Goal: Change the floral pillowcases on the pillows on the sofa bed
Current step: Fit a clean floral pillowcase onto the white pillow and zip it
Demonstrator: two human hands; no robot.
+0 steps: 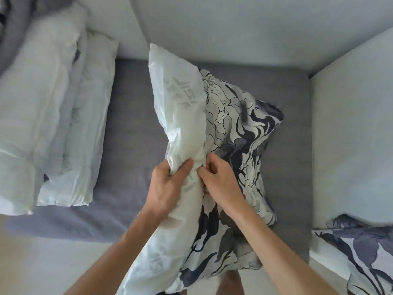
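A white pillow [178, 116] stands on end over the grey sofa bed [136, 116], half out of a floral pillowcase [240, 133] with dark blue and grey flowers. My left hand [168, 186] grips the bare white side of the pillow at its middle. Right beside it, my right hand [219, 179] pinches the edge of the floral pillowcase where it meets the white fabric. The pillowcase covers the pillow's right half and hangs bunched below my wrists.
Two bare white pillows [53, 116] lie stacked at the left of the sofa bed. Another floral pillowcase [361, 254] lies over the pale armrest [350, 145] at the lower right. The pale backrest [234, 28] runs behind. Pale floor [42, 262] shows at the lower left.
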